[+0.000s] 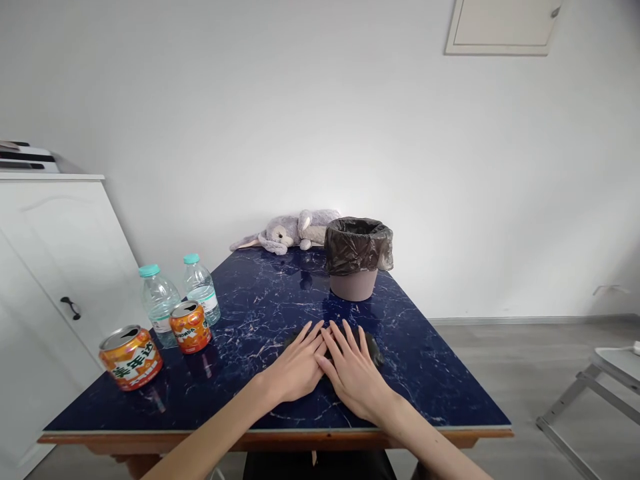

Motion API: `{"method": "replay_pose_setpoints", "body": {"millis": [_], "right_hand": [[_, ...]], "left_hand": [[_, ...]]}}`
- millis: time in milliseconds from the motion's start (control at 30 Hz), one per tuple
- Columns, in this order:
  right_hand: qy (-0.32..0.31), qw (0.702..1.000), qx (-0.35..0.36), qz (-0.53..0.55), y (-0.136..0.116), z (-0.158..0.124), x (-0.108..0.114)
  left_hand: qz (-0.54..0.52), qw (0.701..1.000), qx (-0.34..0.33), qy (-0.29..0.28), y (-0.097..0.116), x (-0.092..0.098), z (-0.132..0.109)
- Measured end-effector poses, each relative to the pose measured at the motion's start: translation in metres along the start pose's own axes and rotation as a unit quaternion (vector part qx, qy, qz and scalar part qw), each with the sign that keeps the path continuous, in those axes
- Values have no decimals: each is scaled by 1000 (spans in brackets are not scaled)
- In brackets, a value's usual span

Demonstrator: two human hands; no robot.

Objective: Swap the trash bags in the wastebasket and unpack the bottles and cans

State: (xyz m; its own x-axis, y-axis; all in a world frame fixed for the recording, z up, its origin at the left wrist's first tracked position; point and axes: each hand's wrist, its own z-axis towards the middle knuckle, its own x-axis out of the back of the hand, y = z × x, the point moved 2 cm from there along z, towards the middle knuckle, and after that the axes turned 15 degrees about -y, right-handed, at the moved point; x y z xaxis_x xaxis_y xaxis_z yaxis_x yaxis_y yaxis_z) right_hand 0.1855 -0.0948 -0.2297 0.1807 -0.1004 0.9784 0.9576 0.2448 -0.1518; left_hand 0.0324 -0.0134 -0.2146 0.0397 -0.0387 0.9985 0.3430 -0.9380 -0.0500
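Both hands lie flat near the front middle of the blue marbled table (425, 373). My left hand (297, 363) has its fingers stretched forward and holds nothing. My right hand (353, 367), also with straight, spread fingers, meets it, the fingertips of the two overlapping slightly. Dark patches show on either side of the hands; whether they are shadow, reflection or an object I cannot tell. Beyond the hands stands a pinkish-grey trash bin (353, 285) lined with a black plastic bag (350, 250).
Two orange soda cans (133, 363) (191, 331), both opened, and two clear water bottles (159, 300) (201, 290) with teal caps stand along the left edge. A grey plush rabbit (287, 231) lies at the far end by the wall. A white cabinet (55, 267) is left; a folding stand (580, 393) is right.
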Motion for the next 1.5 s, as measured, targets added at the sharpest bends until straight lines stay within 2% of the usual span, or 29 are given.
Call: {"method": "replay_pose_setpoints", "body": {"millis": [100,267,500,700,900,1100,1233,1367,1500], "right_hand": [[-50,998,-35,23,11,2,-13],[-78,995,-42,44,21,3,-16],[-82,994,-45,54,22,3,-14],[-100,992,-49,56,23,4,-15],[-117,989,-53,70,20,2,-8],[-62,996,-46,53,-19,-12,3],[-76,992,-55,83,-37,-17,-6],[-110,987,-70,92,-35,-16,-8],[-132,982,-96,91,-14,-15,-3]], "left_hand": [[-41,998,13,-39,-8,-4,-2],[-99,991,31,-83,-19,-5,-6],[-107,992,47,-47,-34,-13,-26],[-126,987,70,-75,-38,-12,-35],[-113,988,91,-46,-48,-17,-64],[-126,983,136,-5,-49,-17,-93],[-119,977,174,28,-49,-19,-103],[-126,964,231,39,-54,-22,-111],[-134,960,241,35,-56,-21,-118]]}}
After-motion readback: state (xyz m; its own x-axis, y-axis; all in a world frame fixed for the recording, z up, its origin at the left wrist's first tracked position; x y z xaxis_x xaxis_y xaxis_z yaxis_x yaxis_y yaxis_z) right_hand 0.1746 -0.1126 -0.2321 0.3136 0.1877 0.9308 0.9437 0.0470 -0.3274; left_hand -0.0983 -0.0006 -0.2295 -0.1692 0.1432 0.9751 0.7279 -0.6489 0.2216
